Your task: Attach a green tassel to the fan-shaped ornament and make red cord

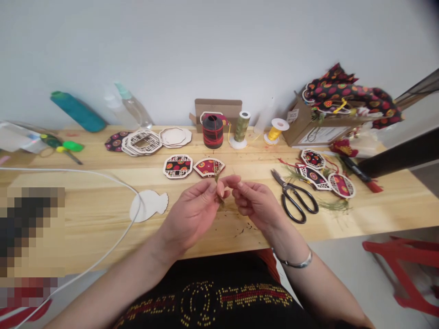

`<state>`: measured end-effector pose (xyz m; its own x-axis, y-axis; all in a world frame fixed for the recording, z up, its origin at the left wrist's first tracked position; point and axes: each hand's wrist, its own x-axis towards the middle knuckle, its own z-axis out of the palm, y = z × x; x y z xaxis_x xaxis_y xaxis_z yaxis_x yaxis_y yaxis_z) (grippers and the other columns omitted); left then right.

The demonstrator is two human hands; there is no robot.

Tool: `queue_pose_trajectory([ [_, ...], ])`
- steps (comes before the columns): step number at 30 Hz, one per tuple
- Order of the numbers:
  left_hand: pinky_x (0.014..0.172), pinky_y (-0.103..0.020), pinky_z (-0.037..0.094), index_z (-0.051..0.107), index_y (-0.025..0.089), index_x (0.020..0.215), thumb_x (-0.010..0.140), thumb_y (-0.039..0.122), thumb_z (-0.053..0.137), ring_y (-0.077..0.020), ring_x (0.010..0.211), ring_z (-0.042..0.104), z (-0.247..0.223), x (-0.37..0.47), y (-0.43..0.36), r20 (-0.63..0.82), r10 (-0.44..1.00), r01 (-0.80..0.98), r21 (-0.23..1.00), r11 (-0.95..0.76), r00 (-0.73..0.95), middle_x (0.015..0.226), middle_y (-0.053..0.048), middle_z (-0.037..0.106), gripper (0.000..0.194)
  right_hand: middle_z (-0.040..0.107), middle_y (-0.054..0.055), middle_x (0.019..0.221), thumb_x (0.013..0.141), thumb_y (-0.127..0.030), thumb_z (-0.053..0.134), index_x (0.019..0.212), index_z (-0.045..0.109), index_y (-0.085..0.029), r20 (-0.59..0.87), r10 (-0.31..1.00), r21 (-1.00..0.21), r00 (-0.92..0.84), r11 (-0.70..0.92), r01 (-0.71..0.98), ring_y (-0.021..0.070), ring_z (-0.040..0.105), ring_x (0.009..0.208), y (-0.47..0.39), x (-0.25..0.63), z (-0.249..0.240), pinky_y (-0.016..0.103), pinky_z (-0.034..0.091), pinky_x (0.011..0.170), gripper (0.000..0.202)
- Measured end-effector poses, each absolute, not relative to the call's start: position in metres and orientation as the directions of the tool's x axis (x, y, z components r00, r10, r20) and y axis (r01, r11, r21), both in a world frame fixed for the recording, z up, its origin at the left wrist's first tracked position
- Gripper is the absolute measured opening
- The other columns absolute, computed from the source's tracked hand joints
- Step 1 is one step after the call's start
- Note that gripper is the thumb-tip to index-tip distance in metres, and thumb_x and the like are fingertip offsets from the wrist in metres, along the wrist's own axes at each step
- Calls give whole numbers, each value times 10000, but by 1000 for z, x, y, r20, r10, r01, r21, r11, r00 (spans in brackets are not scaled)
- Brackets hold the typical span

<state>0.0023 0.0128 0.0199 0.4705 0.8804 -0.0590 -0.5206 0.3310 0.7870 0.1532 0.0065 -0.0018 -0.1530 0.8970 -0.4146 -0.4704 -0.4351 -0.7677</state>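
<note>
Two-handed in the head view, held a slim olive-green thread bundle (216, 172) above the pale wooden table (103, 201), left of the black-handled metal scissors (287, 186). Clamped it between thumb and fingers of the bare left hand (194, 205); had thumb and fingertips of the bare right hand (257, 201) together close by, but could not tell on what. Farther left of the scissors, saw a fan-shaped red-patterned ornament (206, 167) and a flat white fish-shaped cutout (150, 205).

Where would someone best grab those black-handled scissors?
Probably by the looped handles of the scissors, the right hand coming from the near side: both loops lie uncovered at the near end, while the blades point away and leftward.
</note>
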Motion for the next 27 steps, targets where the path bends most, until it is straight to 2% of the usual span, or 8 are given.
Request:
queue_pose_trajectory([
  [6,882,-314,391,609,175,674,873,192,510,-189,1032,536,15,3,12,-120,884,-483,800,356,453,1039,-66,663,223,348,-72,511,643,-347,727,700,641,-143,-333,943,-840,-15,-303,-449,47,243,475,5,150,-6,206,141,422,229],
  [11,938,-320,392,600,162,657,866,198,532,-191,1118,537,14,2,15,-151,903,-497,793,353,402,1098,-84,669,222,462,-51,538,643,-346,740,628,627,-165,-225,957,-944,182,-168,-285,53,327,467,5,155,-10,217,259,435,214],
  [15,993,-375,394,600,150,687,845,181,560,-197,1063,599,11,-2,22,-172,951,-546,786,290,257,993,-77,706,166,588,-4,705,719,-217,697,676,671,-232,184,914,-978,362,208,-28,122,510,657,-9,172,15,273,405,582,52],
  [17,990,-387,409,599,145,699,841,179,563,-189,1015,625,9,-4,26,-198,958,-554,784,281,206,964,-72,711,150,583,3,734,750,-152,668,704,687,-277,407,809,-913,424,367,177,152,535,755,-25,183,41,303,425,653,134],
  [20,975,-393,427,590,137,695,839,176,556,-188,980,641,9,-2,28,-230,956,-552,781,293,183,938,-77,712,153,537,19,730,793,-190,643,775,701,-295,498,833,-842,241,399,363,164,512,711,-52,192,81,303,411,576,122],
  [23,919,-388,467,590,131,706,836,177,550,-191,920,660,13,4,25,-261,944,-541,774,330,203,920,-81,708,143,529,12,738,771,-189,677,775,715,-290,230,878,-816,-420,409,408,136,518,690,-60,187,91,262,432,540,108],
  [25,834,-358,506,590,131,712,832,186,553,-182,837,671,17,8,21,-291,925,-510,772,378,245,902,-75,701,137,518,5,760,778,-213,673,779,715,-279,199,854,-806,-481,422,415,127,521,719,-50,177,76,257,444,575,79],
  [27,696,-297,522,590,138,714,831,216,558,-150,720,657,19,11,16,-302,901,-465,779,422,312,853,-60,692,144,501,3,757,791,-217,657,784,717,-272,289,900,-794,-327,416,444,132,509,738,-35,165,53,271,441,605,82],
])
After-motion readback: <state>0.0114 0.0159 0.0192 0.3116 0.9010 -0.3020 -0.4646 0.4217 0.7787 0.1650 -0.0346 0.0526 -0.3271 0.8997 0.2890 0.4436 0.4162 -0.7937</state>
